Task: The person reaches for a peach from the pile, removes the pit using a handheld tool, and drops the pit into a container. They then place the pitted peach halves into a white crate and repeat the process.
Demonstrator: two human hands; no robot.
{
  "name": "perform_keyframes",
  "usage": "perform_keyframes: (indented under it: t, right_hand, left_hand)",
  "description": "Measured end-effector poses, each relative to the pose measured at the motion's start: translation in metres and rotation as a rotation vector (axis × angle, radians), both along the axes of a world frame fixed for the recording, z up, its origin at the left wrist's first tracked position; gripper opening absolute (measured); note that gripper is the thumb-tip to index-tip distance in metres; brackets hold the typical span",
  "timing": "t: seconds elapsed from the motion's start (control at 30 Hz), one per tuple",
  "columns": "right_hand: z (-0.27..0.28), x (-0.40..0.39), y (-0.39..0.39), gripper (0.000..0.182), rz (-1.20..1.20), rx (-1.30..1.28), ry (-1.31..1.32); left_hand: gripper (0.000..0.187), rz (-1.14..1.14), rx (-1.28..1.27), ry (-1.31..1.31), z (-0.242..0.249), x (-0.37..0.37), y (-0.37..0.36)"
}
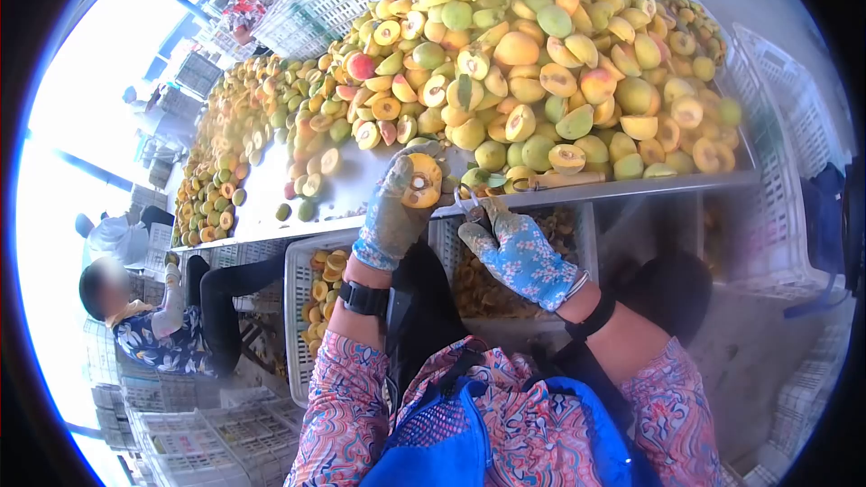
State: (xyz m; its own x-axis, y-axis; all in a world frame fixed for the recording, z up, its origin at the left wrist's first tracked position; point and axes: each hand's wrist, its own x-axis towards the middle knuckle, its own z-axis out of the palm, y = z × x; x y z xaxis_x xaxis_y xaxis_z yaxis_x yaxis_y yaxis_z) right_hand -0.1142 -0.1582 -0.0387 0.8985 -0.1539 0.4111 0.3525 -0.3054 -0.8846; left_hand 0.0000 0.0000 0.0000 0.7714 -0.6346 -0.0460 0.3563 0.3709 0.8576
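In front of me my left hand (386,224), in a dirty blue flowered glove, holds up a peach half (421,177) with its cut face showing; a whitish spot marks the stone area at its centre. Close by on the right, my right hand (523,251), gloved the same way, closes on a small metal tool with a curved, loop-like end (467,203). The tool's tip is near the peach half but looks apart from it. Beyond both hands, a large heap of cut peaches (505,81) lies on a metal table (262,189).
The table's raised front edge (649,187) runs just past my hands. A wooden handle (573,179) lies along it. Below are a white crate (296,325) of peach halves and a crate (588,248) of brownish scraps. A seated person (162,338) is at left; stacked crates (194,442) stand nearby.
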Motion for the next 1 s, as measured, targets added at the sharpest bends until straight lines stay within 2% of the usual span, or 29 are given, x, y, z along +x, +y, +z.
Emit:
perform_keyframes:
  t: [0.07, 0.17, 0.23, 0.3, 0.37, 0.43, 0.5, 0.53, 0.6, 0.63, 0.7, 0.73, 0.77, 0.83, 0.87, 0.93, 1.0]
  right_hand:
    - [0.01, 0.002, 0.001, 0.042, -0.007, -0.162, 0.007]
    - [0.014, -0.005, 0.007, 0.041, -0.076, -0.303, 0.001]
    - [0.01, -0.004, 0.008, 0.04, -0.064, -0.283, 0.002]
    - [0.012, -0.011, 0.011, 0.039, -0.024, -0.34, 0.124]
    - [0.007, -0.009, 0.009, 0.04, -0.015, -0.325, 0.071]
    - [0.002, -0.005, 0.017, 0.039, 0.013, -0.179, 0.155]
    - [-0.002, -0.004, 0.021, 0.033, 0.053, -0.001, 0.105]
    - [0.005, -0.007, 0.021, 0.033, 0.075, -0.005, 0.095]
    - [0.024, -0.018, 0.01, 0.026, 0.393, 0.643, 0.65]
    - [0.033, -0.021, 0.005, 0.026, 0.401, 0.636, 0.647]
    - [0.047, -0.027, -0.001, 0.02, 0.549, 0.865, 0.767]
    - [0.044, -0.028, -0.001, 0.017, 0.498, 0.754, 0.738]
    - [0.036, -0.027, 0.001, 0.017, 0.499, 0.751, 0.741]
    - [0.027, -0.025, 0.007, 0.014, 0.332, 0.315, 0.389]
    - [0.029, -0.027, 0.003, 0.014, 0.333, 0.311, 0.388]
    - [0.054, -0.033, -0.005, 0.013, 0.509, 0.736, 0.802]
    - [0.047, -0.034, -0.004, 0.013, 0.508, 0.703, 0.749]
  left_hand:
    - [0.052, 0.156, 0.048, -0.014, -0.005, -0.01, -0.007]
    - [0.05, 0.2, -0.004, 0.039, -0.008, -0.035, -0.017]
    - [0.046, 0.219, -0.004, 0.066, -0.011, -0.043, -0.022]
    - [0.041, 0.259, 0.088, -0.095, -0.019, -0.049, -0.02]
    - [0.032, 0.35, 0.045, -0.076, -0.01, -0.061, -0.034]
    - [0.029, 0.359, 0.1, -0.08, -0.016, -0.058, -0.028]
    - [0.029, 0.399, 0.042, -0.199, -0.027, -0.056, -0.03]
    - [0.029, 0.387, 0.001, -0.159, -0.024, -0.061, -0.031]
    - [0.03, 0.357, -0.033, -0.154, -0.026, -0.067, -0.033]
    - [0.03, 0.342, -0.016, -0.192, -0.027, -0.066, -0.031]
    - [0.032, 0.368, 0.018, -0.227, -0.027, -0.068, -0.031]
    - [0.034, 0.35, 0.04, -0.25, -0.025, -0.072, -0.032]
    - [0.036, 0.334, 0.062, -0.276, -0.023, -0.073, -0.032]
    - [0.04, 0.298, 0.127, -0.301, -0.021, -0.072, -0.029]
    - [0.041, 0.316, 0.181, -0.385, -0.022, -0.073, -0.029]
    - [0.042, 0.332, 0.232, -0.472, -0.019, -0.073, -0.03]
    - [0.043, 0.331, 0.186, -0.473, -0.014, -0.079, -0.032]
